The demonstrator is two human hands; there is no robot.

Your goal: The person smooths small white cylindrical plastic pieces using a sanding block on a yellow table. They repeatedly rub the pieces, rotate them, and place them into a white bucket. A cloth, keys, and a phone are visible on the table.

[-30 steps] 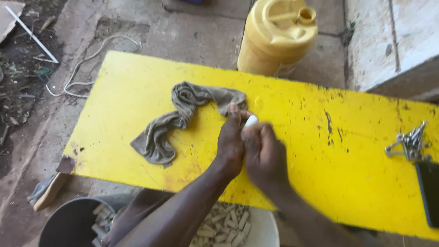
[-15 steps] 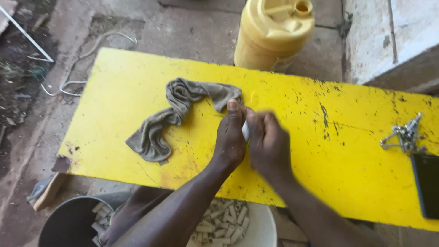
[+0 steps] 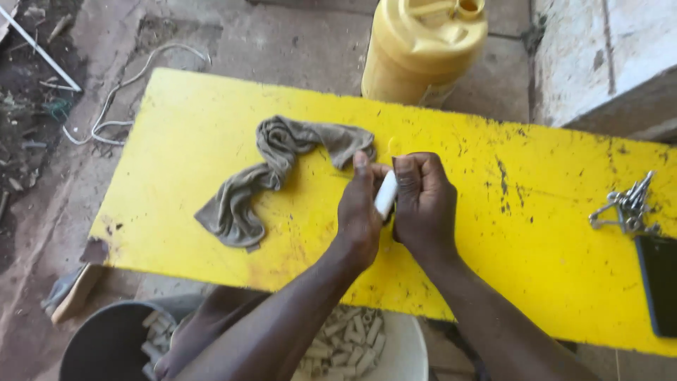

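Two hands meet over the middle of a scuffed yellow surface (image 3: 211, 127), and between them they pinch a short white cylinder (image 3: 385, 195), something like a stub of chalk or a small tube. The left hand (image 3: 358, 215) has its fingers (image 3: 361, 169) closed on the near side of the piece, thumb pointing up; the right hand (image 3: 423, 204) curls tight around the other side, so only a strip of white shows in the gap. The piece sits just above the board, not resting on it as far as I can tell.

Just left of the fingers, nearly touching the left thumb, lies a crumpled grey-brown rag (image 3: 271, 169). Beyond the fingers stands a yellow plastic jerrycan (image 3: 423, 49) on the concrete floor. Well off to the right of the hands a bunch of metal keys (image 3: 627, 208) lies next to a dark flat phone (image 3: 659, 282) at the board's edge. Below the wrists, under the near edge, a white bucket (image 3: 405, 356) holds many similar pale short cylinders (image 3: 349, 346), with a dark bucket (image 3: 106, 346) beside it.

The grip looks small and crowded, so I'd judge a slip likely: too much squeeze or twist could snap the piece or shoot it off the board's near edge. A sweep of the left wrist could also drag the rag along.
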